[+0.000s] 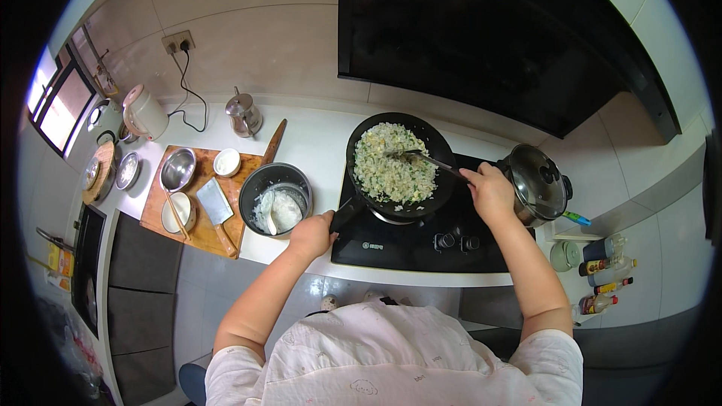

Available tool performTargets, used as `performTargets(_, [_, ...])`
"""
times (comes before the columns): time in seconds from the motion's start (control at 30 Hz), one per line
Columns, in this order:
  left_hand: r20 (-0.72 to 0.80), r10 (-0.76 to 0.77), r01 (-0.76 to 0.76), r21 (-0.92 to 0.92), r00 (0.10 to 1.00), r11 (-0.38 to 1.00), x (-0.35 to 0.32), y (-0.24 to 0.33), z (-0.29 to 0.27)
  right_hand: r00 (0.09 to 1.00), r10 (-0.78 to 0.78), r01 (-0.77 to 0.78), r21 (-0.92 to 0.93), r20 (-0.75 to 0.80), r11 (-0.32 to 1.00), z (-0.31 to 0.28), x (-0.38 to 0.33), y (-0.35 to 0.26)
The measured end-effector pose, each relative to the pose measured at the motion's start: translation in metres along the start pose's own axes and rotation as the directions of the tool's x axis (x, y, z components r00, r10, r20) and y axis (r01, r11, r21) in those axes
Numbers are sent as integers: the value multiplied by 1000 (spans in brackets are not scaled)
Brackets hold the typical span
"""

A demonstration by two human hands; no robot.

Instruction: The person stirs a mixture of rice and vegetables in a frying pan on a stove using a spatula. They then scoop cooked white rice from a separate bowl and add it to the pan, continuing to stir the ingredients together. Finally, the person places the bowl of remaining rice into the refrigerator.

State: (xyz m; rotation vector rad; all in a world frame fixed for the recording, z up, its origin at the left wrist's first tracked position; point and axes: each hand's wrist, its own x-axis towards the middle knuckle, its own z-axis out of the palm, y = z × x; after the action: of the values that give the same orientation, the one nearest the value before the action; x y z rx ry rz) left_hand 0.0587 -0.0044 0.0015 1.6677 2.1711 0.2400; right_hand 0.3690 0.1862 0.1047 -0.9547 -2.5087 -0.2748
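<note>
A black wok [440, 135] sits over the left burner, heaped with fried rice [391, 165] flecked with green and yellow bits. My left hand [312, 234] is closed round the wok's handle [347, 213], which points toward me and to the left. My right hand [489, 189] grips a spatula [436, 160] from the right side; its metal head is partly sunk in the rice. Just left of the left hand stands a dark inner pot [277, 169] with leftover white rice [286, 209] and a white spoon [272, 219] in it.
Right of the wok is a lidded pot [535, 177]. A cutting board [154, 199] at left bears a cleaver [216, 201], a metal bowl [178, 169] and a white bowl with chopsticks [177, 214]. A metal pot [244, 114] stands behind. Several bottles [602, 278] stand at right; a range hood [481, 30] overhangs the stove.
</note>
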Motion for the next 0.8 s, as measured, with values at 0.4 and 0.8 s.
performTargets(0.4, [1, -1, 1, -12, 1000, 1000, -2, 4, -3, 991, -101, 100, 13, 93, 995, 3, 7, -24])
performTargets(0.8, [4, 18, -18, 6, 1000, 1000, -3, 6, -8, 978, 189, -197, 98, 88, 975, 28, 53, -8])
